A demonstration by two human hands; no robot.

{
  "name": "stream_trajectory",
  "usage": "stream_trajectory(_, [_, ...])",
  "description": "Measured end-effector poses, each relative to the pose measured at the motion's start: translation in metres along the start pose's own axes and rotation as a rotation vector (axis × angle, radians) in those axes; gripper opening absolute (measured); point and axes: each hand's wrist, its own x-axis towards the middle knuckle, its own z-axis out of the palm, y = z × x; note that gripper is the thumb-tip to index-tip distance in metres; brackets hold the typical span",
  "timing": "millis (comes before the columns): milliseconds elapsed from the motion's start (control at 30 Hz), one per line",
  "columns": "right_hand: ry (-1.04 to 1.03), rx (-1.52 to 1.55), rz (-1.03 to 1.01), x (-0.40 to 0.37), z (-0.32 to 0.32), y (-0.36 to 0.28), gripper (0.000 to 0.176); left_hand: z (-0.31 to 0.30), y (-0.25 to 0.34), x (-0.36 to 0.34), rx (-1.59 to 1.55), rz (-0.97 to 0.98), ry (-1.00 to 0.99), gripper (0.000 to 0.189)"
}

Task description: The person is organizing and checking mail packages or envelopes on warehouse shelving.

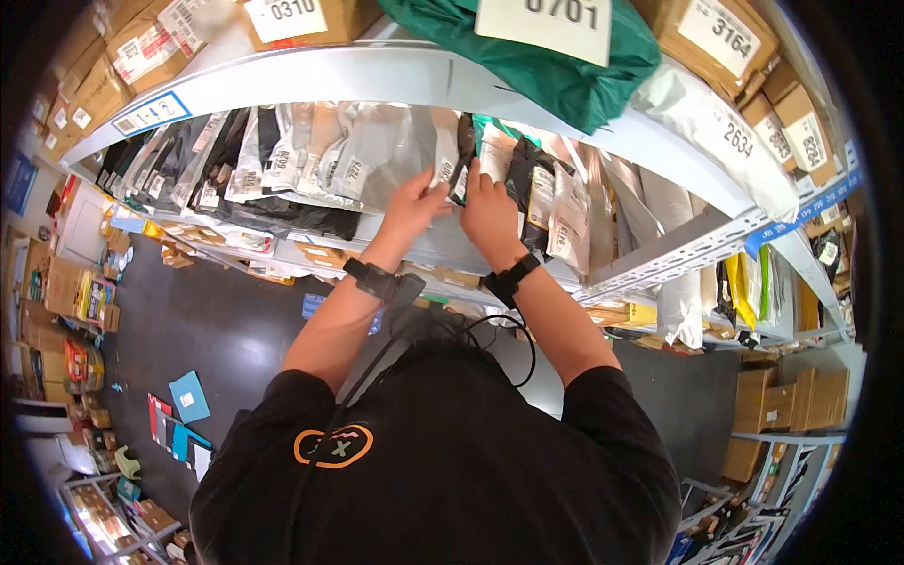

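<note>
My left hand (412,205) is closed at the front edge of a white mailing bag (445,141), its fingertips pinching the plastic beside a printed number. My right hand (490,215) is just to the right, its fingers bent into the gap by a narrow black mailing bag (465,141); its thumb is hidden. Between the two hands a small white label shows. A white and green bag (496,149) stands right behind my right fingers. To the left leans a translucent grey bag marked 7278 (354,172), and to the right a white bag marked 6116 (569,221).
A grey shelf beam (377,75) runs overhead, with a green bag (584,85) hanging over it. Cardboard boxes (720,42) sit on the upper level. Flat parcels (179,433) lie on the dark floor at left. More stocked racks stand behind on both sides.
</note>
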Motion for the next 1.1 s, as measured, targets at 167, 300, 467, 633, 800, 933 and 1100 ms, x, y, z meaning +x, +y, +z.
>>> stream_trajectory(167, [-0.018, 0.057, 0.035, -0.001, 0.009, 0.0, 0.071, -0.034, -0.031, -0.031, 0.109, 0.098, 0.475, 0.046])
stream_trajectory(300, [-0.009, 0.087, 0.037, -0.003, 0.013, 0.002, 0.073, -0.044, -0.033, -0.041, 0.25, 0.209, 0.747, 0.055])
stream_trajectory(467, [-0.088, 0.094, 0.086, -0.001, 0.013, 0.004, 0.085, -0.047, -0.049, -0.037, 0.254, 0.362, 0.773, 0.053])
stream_trajectory(633, [-0.111, 0.111, 0.09, -0.001, 0.005, 0.003, 0.082, -0.028, -0.022, -0.04, 0.223, 0.244, 0.698, 0.057])
stream_trajectory(800, [-0.041, 0.106, 0.047, 0.0, 0.014, 0.01, 0.073, -0.029, -0.042, -0.012, 0.034, 0.38, 0.677, 0.05])
stream_trajectory(933, [0.018, 0.097, 0.026, -0.004, 0.013, 0.013, 0.07, -0.02, -0.024, -0.012, 0.172, 0.15, 0.592, 0.043])
stream_trajectory(1100, [-0.036, 0.161, 0.085, -0.002, 0.002, 0.009, 0.079, -0.03, -0.032, 0.014, -0.31, 0.024, 0.311, 0.036])
